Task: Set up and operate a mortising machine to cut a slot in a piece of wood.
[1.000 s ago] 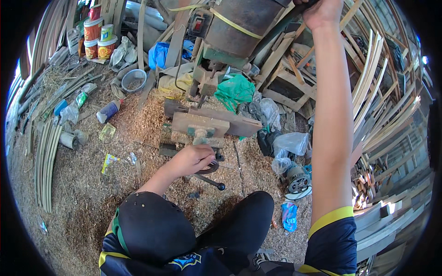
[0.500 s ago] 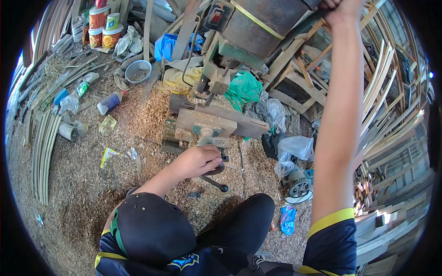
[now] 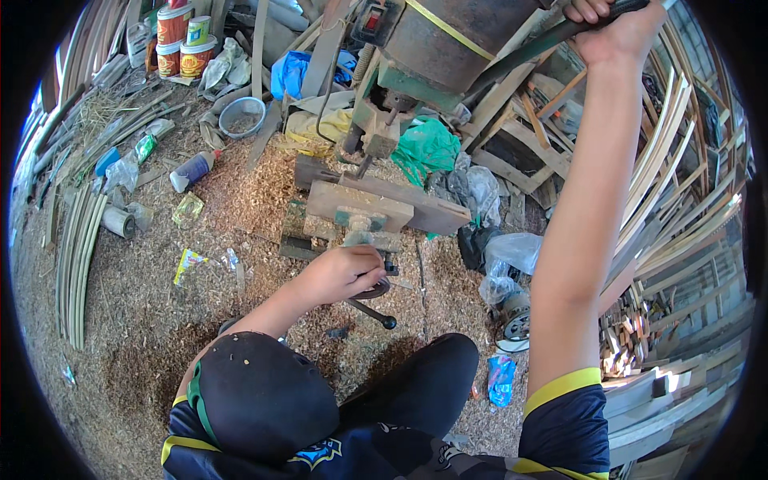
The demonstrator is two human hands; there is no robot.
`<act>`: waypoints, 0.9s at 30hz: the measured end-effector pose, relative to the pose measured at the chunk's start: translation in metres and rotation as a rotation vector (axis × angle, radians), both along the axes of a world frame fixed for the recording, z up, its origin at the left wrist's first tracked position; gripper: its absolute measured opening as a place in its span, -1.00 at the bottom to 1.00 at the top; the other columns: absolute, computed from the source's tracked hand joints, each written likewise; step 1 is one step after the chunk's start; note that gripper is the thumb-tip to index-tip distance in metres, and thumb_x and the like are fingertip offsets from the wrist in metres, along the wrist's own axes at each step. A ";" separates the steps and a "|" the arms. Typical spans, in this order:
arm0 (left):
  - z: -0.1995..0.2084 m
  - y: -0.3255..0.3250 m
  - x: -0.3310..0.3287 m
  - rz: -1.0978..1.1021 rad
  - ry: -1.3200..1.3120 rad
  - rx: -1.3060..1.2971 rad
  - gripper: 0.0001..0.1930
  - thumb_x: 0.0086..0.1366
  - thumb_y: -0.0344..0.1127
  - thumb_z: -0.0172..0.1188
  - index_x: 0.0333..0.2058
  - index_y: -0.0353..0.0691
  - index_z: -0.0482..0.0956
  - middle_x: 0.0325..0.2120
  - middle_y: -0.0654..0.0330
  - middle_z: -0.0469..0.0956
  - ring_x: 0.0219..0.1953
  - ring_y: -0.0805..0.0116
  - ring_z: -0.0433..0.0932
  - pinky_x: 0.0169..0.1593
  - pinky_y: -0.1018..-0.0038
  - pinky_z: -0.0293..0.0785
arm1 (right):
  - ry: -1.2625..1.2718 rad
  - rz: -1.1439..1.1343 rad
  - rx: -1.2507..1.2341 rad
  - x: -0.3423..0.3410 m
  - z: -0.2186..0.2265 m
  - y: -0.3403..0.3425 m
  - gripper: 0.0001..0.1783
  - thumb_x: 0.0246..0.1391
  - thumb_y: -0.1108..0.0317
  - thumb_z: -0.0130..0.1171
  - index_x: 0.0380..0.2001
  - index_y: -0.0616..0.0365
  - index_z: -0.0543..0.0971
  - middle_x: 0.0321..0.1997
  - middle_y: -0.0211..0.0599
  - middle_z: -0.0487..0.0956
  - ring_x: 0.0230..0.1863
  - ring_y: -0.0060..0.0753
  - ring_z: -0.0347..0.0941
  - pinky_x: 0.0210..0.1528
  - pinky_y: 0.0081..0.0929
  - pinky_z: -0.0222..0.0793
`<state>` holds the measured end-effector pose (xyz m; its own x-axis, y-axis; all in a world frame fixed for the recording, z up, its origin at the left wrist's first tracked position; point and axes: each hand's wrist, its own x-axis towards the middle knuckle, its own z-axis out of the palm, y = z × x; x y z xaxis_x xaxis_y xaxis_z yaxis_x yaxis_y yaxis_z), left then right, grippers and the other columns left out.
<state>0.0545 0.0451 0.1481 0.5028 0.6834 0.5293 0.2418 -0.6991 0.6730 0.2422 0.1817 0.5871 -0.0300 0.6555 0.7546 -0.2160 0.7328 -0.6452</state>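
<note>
My right hand [image 3: 616,34] is wrapped around the long dark lever [image 3: 552,36] of a green and brown drilling or mortising machine [image 3: 456,48], arm stretched far up and right. Beneath the machine's head, a metal bit [image 3: 366,165] points down at a wooden board [image 3: 424,203] held on edge in a vise. A shorter wooden block [image 3: 360,204] sits on the near side of that board, against the vise screw [image 3: 358,226]. My left hand [image 3: 349,274] closes on the rim of the vise's handwheel [image 3: 374,290], from which a ball-ended crank handle [image 3: 376,314] sticks out.
Wood shavings [image 3: 256,196] cover the floor. Paint buckets [image 3: 196,60], a grey basin [image 3: 242,118] and a bottle [image 3: 192,170] lie left. Plastic bags [image 3: 428,148] and a small motor [image 3: 516,322] are right of the vise. Wood strips [image 3: 664,152] lean along the right side.
My right hand has moved right and slightly toward me, and more of the lever now shows. My left hand stays at the handwheel; the board and block look unmoved.
</note>
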 end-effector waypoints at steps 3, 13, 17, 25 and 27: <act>-0.001 -0.001 0.003 0.001 -0.040 0.013 -0.80 0.56 -0.28 0.25 -0.16 -0.31 0.73 -0.20 0.03 0.72 -0.12 -0.05 0.74 0.01 0.17 0.69 | -0.419 0.551 -0.028 0.057 0.024 0.009 -0.35 0.43 -0.28 -0.22 -0.49 0.05 0.41 -0.59 -0.39 0.39 -0.51 -0.34 0.30 -0.32 -0.31 0.21; 0.004 -0.001 0.000 -0.015 -0.013 -0.053 -0.78 0.57 -0.27 0.23 -0.17 -0.31 0.72 -0.19 -0.01 0.72 -0.13 -0.10 0.74 0.01 0.13 0.68 | -0.290 0.267 -0.082 0.013 0.016 -0.017 -0.42 0.28 -0.27 -0.22 -0.56 0.00 0.25 -0.65 -0.42 0.16 -0.59 -0.45 0.05 -0.39 -0.40 0.00; -0.004 0.002 0.000 -0.013 -0.016 -0.008 -0.77 0.57 -0.26 0.23 -0.17 -0.32 0.72 -0.18 -0.01 0.72 -0.12 -0.11 0.74 0.01 0.12 0.68 | 0.015 -0.086 0.073 0.000 -0.005 -0.008 -0.19 0.51 -0.57 -0.34 -0.52 -0.13 0.33 -0.70 -0.60 0.19 -0.68 -0.52 0.11 -0.55 -0.42 0.05; 0.002 -0.001 0.000 -0.034 -0.013 -0.019 -0.78 0.58 -0.26 0.23 -0.15 -0.31 0.72 -0.18 0.01 0.72 -0.11 -0.08 0.74 0.00 0.12 0.68 | -0.030 -0.058 0.112 0.007 -0.043 -0.050 -0.32 0.31 -0.38 -0.40 -0.56 0.00 0.21 -0.65 -0.43 0.13 -0.59 -0.39 -0.03 -0.40 -0.33 -0.05; 0.001 -0.002 0.002 0.007 0.000 -0.018 -0.79 0.57 -0.26 0.24 -0.16 -0.31 0.72 -0.19 0.02 0.72 -0.12 -0.07 0.74 -0.01 0.13 0.68 | -0.041 -0.021 0.086 0.017 -0.037 -0.042 -0.32 0.31 -0.38 -0.40 -0.56 0.00 0.21 -0.65 -0.43 0.13 -0.59 -0.39 -0.03 -0.41 -0.32 -0.05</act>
<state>0.0561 0.0433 0.1494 0.4983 0.6962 0.5168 0.2466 -0.6853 0.6853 0.2590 0.1396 0.5505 -0.0488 0.5895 0.8063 -0.1751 0.7897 -0.5880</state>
